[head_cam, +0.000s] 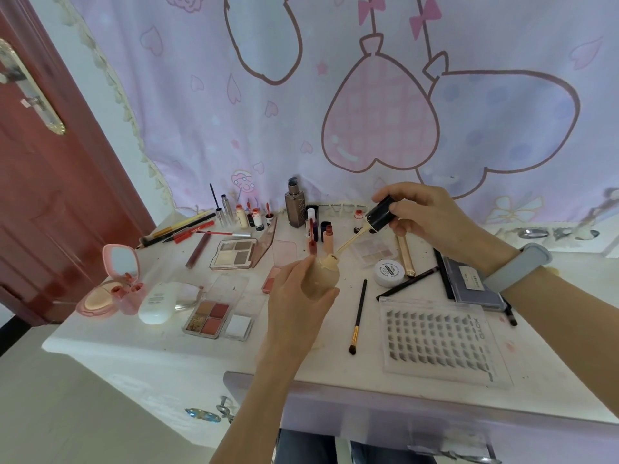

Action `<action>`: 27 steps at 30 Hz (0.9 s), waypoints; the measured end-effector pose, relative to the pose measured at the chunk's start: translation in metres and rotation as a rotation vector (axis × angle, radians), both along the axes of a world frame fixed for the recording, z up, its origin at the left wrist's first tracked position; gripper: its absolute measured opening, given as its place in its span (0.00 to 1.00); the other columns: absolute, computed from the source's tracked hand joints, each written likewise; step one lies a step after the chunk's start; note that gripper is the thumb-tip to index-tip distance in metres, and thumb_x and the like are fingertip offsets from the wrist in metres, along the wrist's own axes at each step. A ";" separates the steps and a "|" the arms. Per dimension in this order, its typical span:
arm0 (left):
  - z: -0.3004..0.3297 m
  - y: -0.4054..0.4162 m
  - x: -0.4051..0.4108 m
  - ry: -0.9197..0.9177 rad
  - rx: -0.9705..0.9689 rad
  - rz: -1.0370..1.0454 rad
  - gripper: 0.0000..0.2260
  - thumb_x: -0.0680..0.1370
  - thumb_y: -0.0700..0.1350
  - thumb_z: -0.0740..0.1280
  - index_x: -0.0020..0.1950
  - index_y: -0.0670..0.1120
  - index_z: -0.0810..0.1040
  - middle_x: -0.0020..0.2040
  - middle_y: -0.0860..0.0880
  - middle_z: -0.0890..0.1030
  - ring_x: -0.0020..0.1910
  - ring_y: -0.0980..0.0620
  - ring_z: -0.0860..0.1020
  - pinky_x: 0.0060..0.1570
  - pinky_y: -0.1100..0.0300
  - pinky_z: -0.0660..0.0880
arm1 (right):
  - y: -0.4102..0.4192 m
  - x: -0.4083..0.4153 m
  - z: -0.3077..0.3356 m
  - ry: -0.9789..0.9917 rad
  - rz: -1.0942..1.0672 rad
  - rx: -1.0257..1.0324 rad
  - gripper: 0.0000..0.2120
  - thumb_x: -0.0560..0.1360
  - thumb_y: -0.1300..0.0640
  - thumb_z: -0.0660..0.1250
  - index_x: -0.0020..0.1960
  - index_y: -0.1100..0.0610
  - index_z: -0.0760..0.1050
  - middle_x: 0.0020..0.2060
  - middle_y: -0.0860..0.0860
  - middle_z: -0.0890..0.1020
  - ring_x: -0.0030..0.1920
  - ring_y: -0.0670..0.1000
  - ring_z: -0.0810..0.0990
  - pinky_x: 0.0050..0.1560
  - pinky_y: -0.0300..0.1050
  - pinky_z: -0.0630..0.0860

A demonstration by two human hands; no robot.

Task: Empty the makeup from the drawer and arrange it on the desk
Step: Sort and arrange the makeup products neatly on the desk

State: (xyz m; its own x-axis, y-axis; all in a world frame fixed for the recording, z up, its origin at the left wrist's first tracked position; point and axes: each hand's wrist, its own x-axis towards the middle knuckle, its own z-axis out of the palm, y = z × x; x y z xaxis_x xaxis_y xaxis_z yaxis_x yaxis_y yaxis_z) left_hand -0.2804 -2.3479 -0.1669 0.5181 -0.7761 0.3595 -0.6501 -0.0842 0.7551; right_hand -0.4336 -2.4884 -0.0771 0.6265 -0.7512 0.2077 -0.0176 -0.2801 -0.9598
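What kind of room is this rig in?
Most likely a bedroom vanity corner at home. A white desk is covered with makeup, such as an eyeshadow palette and a pink compact mirror, with a cartoon heart-balloon curtain behind and a red door at left.

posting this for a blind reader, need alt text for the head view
Over a white desk crowded with makeup, the left hand holds a beige bottle while the right hand holds its black cap, wand tip near the bottle's mouth. Palettes, brushes, pencils and a lash tray lie around them.
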 end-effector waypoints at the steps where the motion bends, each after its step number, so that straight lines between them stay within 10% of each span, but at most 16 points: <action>1: 0.000 -0.001 -0.001 0.009 -0.001 -0.002 0.26 0.69 0.45 0.75 0.65 0.48 0.72 0.60 0.52 0.74 0.55 0.58 0.70 0.54 0.67 0.66 | 0.001 0.001 -0.001 -0.002 0.005 0.017 0.14 0.76 0.70 0.57 0.46 0.56 0.78 0.43 0.55 0.77 0.33 0.51 0.72 0.34 0.36 0.72; 16: 0.000 -0.001 0.005 0.127 -0.004 0.000 0.26 0.69 0.45 0.75 0.65 0.48 0.71 0.56 0.55 0.73 0.53 0.55 0.73 0.53 0.64 0.70 | -0.004 -0.006 -0.005 0.012 -0.023 -0.003 0.15 0.76 0.70 0.57 0.47 0.55 0.79 0.45 0.55 0.79 0.33 0.50 0.73 0.36 0.40 0.72; 27: 0.001 -0.018 0.019 0.301 -0.020 0.034 0.22 0.68 0.43 0.74 0.61 0.47 0.74 0.54 0.52 0.79 0.51 0.55 0.76 0.50 0.64 0.73 | 0.003 0.002 -0.045 -0.378 -0.213 0.706 0.07 0.79 0.61 0.58 0.50 0.64 0.73 0.33 0.56 0.80 0.28 0.49 0.80 0.29 0.36 0.77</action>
